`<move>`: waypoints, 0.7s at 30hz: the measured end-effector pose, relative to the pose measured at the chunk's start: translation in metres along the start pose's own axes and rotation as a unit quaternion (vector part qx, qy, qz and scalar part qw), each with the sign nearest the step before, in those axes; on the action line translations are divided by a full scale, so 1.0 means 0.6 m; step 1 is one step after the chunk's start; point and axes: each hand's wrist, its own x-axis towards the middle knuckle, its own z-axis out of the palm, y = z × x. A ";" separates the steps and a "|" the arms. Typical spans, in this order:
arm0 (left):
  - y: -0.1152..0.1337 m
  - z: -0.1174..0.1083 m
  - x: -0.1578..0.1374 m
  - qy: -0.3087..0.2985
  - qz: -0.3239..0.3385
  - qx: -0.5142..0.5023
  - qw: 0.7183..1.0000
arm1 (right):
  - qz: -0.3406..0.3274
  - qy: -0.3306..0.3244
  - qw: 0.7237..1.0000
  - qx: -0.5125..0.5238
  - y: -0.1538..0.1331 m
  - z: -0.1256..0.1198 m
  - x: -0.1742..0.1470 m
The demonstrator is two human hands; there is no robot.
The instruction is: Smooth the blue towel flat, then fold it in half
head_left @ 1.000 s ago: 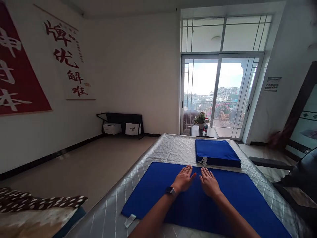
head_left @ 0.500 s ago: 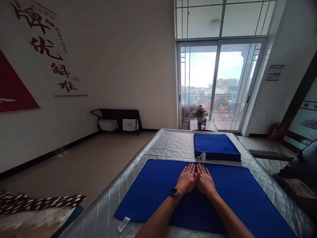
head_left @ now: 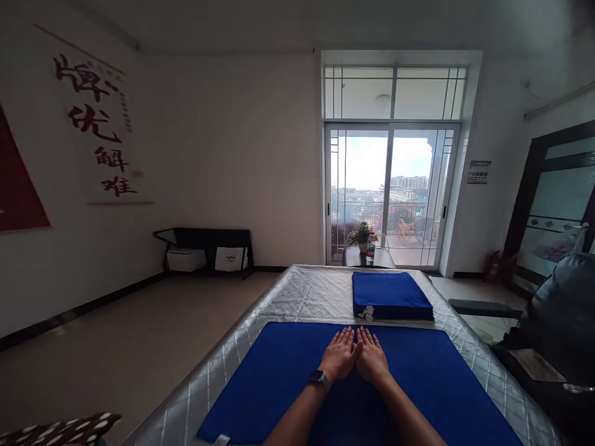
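Observation:
A blue cloth (head_left: 260, 384) lies spread flat over the near part of the silver quilted table cover (head_left: 302, 294). Both palms rest on it, side by side near the middle of its far edge. My left hand (head_left: 341, 356), with a watch on the wrist, lies flat with fingers stretched forward. Beside it my right hand (head_left: 372, 356) lies flat too, and the thumbs meet or overlap. Just beyond the fingertips sits a neat stack of folded blue cloths (head_left: 393, 294) with white labels at its near left corner. Another white label (head_left: 222, 440) shows at the spread cloth's near left corner.
Beyond the table stands a small dark table (head_left: 379, 257) with a potted plant (head_left: 360, 234) and a bottle (head_left: 370, 246). A black rack (head_left: 209, 241) is by the left wall. At right is a black chair-like item (head_left: 553, 322); a spotted cushion (head_left: 69, 430) is at lower left.
The head view has tilted upward and shifted, so the scene sits lower and slightly left. Both hands stay flat at the same place on the cloth.

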 end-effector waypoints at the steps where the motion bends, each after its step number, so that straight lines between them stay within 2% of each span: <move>1: -0.001 0.002 0.001 0.000 -0.001 0.001 1.000 | 0.001 0.000 1.000 0.001 0.001 0.001 0.001; 11: -0.011 0.014 0.007 -0.004 0.000 -0.004 1.000 | 0.000 0.002 1.000 0.006 0.005 0.011 0.006; 21: -0.004 -0.006 0.000 -0.019 0.000 -0.004 1.000 | -0.009 -0.002 1.000 -0.003 0.009 0.010 0.009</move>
